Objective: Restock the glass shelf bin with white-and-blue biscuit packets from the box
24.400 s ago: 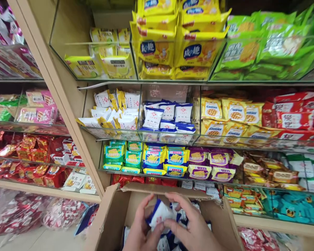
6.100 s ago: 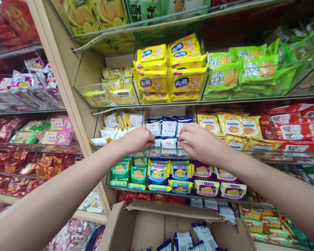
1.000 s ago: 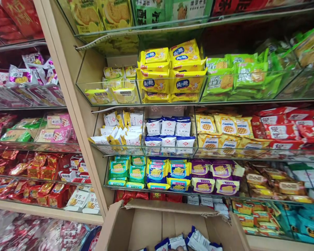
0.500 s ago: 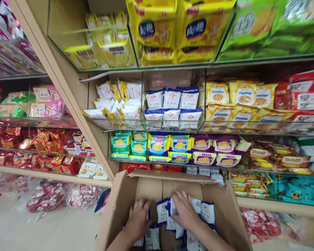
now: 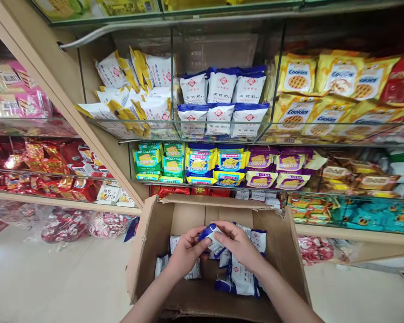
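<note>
Between both my hands is a small white biscuit packet [image 5: 215, 241] with blue ends, held above the box. My left hand [image 5: 188, 251] pinches its left side, and my right hand [image 5: 239, 244] grips its right side, thumbs on top. Below stands an open cardboard box [image 5: 279, 278] with worn edges. More blue-and-white packets [image 5: 243, 276] lie loosely in it, mostly under my right forearm. A few others [image 5: 162, 264] rest on its left side, partly hidden by my left hand.
Ahead, a glass-fronted shelf holds rows of matching blue-and-white packets [image 5: 221, 87]. White-and-yellow packets [image 5: 155, 107] sit to their left and yellow cookie packs [image 5: 296, 76] to their right. Green, blue and purple biscuit packs fill the tier below. Plastic bags of red packets [image 5: 67, 224] lie on the floor.
Both hands were apart, down among the packets in the box. They have come up and together around one packet. The view has shifted closer to the shelf.
</note>
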`<state>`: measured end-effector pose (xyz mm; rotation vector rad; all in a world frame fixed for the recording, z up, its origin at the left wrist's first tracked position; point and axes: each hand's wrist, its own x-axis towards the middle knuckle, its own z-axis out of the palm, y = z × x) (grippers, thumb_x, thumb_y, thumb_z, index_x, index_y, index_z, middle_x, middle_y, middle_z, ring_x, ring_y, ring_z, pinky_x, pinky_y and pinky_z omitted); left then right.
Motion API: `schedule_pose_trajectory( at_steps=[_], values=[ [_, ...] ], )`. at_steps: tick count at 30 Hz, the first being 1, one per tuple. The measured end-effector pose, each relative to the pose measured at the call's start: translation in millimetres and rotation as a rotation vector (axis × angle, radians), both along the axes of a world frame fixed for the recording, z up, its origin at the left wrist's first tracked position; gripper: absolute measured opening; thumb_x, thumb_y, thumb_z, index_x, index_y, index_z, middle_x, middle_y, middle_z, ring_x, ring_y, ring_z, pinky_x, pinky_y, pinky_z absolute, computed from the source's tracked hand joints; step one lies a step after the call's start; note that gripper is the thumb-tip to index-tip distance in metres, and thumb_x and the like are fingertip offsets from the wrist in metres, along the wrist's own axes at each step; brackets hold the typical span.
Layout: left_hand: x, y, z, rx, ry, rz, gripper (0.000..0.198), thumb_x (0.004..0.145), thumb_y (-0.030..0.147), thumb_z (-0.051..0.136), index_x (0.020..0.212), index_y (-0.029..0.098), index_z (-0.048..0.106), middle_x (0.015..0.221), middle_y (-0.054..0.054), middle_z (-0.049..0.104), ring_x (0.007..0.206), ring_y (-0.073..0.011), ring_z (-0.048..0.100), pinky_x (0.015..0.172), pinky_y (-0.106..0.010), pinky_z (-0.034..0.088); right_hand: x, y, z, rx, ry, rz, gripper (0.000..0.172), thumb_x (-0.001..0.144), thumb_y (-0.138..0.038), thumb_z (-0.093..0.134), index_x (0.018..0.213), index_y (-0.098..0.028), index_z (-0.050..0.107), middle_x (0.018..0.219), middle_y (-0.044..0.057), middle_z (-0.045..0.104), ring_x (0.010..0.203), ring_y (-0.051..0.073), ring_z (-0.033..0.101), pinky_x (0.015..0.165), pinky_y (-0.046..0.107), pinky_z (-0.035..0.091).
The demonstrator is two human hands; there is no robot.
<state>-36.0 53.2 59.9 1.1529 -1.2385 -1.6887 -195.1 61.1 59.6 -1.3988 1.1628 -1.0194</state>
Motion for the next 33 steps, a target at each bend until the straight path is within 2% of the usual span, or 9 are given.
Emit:
schedule_pose_trajectory(
  at_steps=[5,11,15,19,21,24,27,30,33],
  values=[
    [-5,6,9.9,-0.092,0.110,0.192,0.021,0.062,0.027,0.069,0.081,0.019,0.064,0.082,-0.001,0.069,0.074,-0.0153,0.060,0.068,-0.029,0.052,4,5,7.4,-0.219,-0.058,-0.123,0.020,0.077,-0.027,0.054,0.096,-0.026,0.062,0.099,0.003,0.063,0.096,0.018,0.056,0.085,0.035,0.045],
    [-6,12,28.8,-0.265,0.191,0.154,0.012,0.070,0.015,0.061,0.059,0.019,0.060,0.116,-0.002,0.059,0.107,-0.0210,0.052,0.086,-0.031,0.042,4,24,20.2,-0.470,0.015,-0.111,0.028,0.078,-0.012,0.049,0.081,-0.033,0.066,0.131,0.000,0.039,0.109,0.020,0.048,0.084,0.035,0.043],
    [-3,15,37.5,-0.423,0.012,0.148,0.017,0.072,0.012,0.055,0.058,0.019,0.059,0.119,-0.006,0.056,0.105,-0.0219,0.053,0.079,-0.030,0.043,5,28,23.7,-0.312,-0.273,-0.092,0.017,0.076,-0.017,0.052,0.073,-0.029,0.064,0.139,-0.003,0.028,0.112,0.022,0.046,0.087,0.037,0.041],
    [-1,17,37.1,-0.562,-0.117,0.137,0.019,0.074,0.011,0.051,0.060,0.021,0.059,0.124,-0.006,0.053,0.106,-0.0228,0.053,0.080,-0.032,0.044,8,20,27.9,0.080,-0.563,-0.228,0.032,0.076,-0.033,0.055,0.108,-0.030,0.050,0.121,0.005,0.051,0.108,0.020,0.050,0.088,0.038,0.041],
    [-2,19,32.4,-0.567,-0.062,0.096,0.015,0.075,0.015,0.052,0.065,0.022,0.061,0.126,-0.006,0.051,0.113,-0.0249,0.048,0.087,-0.036,0.042,10,15,26.6,0.189,-0.566,-0.204,0.035,0.074,-0.035,0.058,0.106,-0.025,0.050,0.104,0.006,0.060,0.091,0.019,0.058,0.080,0.036,0.046],
    [-6,19,23.0,-0.452,0.201,0.106,0.025,0.072,0.028,0.059,0.097,0.028,0.057,0.131,-0.006,0.046,0.118,-0.0264,0.043,0.091,-0.039,0.041,11,12,19.1,0.110,-0.532,-0.163,0.032,0.067,-0.037,0.064,0.093,-0.022,0.054,0.092,0.006,0.064,0.075,0.018,0.061,0.070,0.033,0.050],
    [-4,14,19.8,-0.343,0.269,0.297,0.041,0.070,0.040,0.061,0.107,0.027,0.049,0.124,-0.009,0.052,0.101,-0.0248,0.056,0.076,-0.033,0.050,6,8,22.8,-0.039,-0.350,-0.161,0.031,0.066,-0.039,0.064,0.091,-0.022,0.055,0.087,0.006,0.065,0.073,0.018,0.062,0.065,0.031,0.052],
    [12,5,30.2,-0.360,0.149,0.441,0.031,0.074,0.041,0.055,0.101,0.026,0.051,0.100,-0.005,0.064,0.076,-0.0187,0.062,0.063,-0.028,0.052,-10,0,66.3,-0.380,-0.024,-0.269,0.029,0.071,-0.032,0.061,0.098,-0.022,0.054,0.098,0.008,0.063,0.087,0.019,0.060,0.074,0.029,0.051],
    [36,-11,60.7,-0.726,-0.165,0.443,0.023,0.078,0.025,0.053,0.101,0.028,0.052,0.097,-0.002,0.062,0.089,-0.0175,0.059,0.081,-0.031,0.048,-24,-22,149.3,-0.924,0.200,-0.334,0.035,0.074,-0.020,0.058,0.108,-0.024,0.049,0.106,0.007,0.058,0.097,0.019,0.056,0.085,0.032,0.046]
  ],
)
